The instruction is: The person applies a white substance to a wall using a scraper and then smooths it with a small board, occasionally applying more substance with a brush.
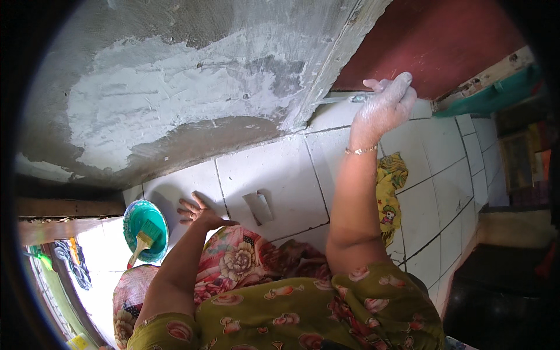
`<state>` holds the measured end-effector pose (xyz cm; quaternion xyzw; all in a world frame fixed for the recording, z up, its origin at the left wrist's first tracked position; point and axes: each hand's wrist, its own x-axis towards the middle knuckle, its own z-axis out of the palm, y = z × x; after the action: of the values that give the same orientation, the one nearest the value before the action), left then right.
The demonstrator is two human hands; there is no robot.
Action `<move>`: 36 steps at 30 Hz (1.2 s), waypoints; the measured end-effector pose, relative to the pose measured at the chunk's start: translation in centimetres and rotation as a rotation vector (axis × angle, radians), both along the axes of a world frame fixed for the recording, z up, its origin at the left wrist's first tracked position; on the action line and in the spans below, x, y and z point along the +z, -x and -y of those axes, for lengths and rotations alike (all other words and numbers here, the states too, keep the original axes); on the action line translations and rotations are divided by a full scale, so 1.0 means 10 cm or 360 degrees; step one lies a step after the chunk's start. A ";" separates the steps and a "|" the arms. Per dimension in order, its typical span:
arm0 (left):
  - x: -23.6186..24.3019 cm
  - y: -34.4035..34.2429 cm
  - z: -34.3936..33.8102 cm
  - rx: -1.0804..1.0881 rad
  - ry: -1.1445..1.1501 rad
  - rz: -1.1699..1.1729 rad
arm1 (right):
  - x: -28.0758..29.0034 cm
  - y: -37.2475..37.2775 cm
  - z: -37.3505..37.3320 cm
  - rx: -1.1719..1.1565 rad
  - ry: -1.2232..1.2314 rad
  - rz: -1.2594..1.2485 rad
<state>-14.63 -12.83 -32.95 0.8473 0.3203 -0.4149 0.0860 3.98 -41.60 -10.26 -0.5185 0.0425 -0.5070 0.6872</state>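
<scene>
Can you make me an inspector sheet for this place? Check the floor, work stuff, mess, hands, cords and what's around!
Surface: white tiled floor with dark joints and small specks.
Job's things: green bucket with a brush leaning in it; uneven white patch on the grey wall.
Clutter: flat greyish piece and yellow patterned cloth on the floor.
Hands: left hand spread on the floor; right hand coated white, raised, grip unclear.
Cables: grey looped bundle at far left, perhaps cord.
Surroundings: dark red panel beyond the right hand.
</scene>
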 end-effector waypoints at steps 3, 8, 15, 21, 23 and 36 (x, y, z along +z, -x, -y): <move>-0.01 0.01 -0.01 -0.0003 0.0006 -0.0003 | -0.15 0.10 0.07 0.0374 -0.0113 -0.0167; 0.02 0.01 0.00 -0.0004 0.0011 0.0010 | -0.09 0.26 -0.09 0.0361 -0.0004 -0.0284; 0.06 0.00 -0.03 0.0037 0.0037 -0.0056 | 0.55 0.26 0.17 0.0774 -0.0160 0.0027; 0.05 0.02 0.02 0.0016 0.0011 -0.0008 | 1.21 0.31 0.16 0.0738 0.0388 0.0149; -0.13 0.07 -0.02 0.0032 -0.0056 -0.0006 | 1.43 0.33 0.08 0.0641 0.0301 0.0214; 0.11 0.02 -0.03 0.0056 0.0045 0.0028 | 1.38 0.21 -0.07 0.0640 0.0336 0.0515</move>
<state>-14.81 -12.55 -31.90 0.8437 0.3286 -0.4104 0.1082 1.85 -40.89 3.57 -0.4975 -0.2245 -0.4384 0.7140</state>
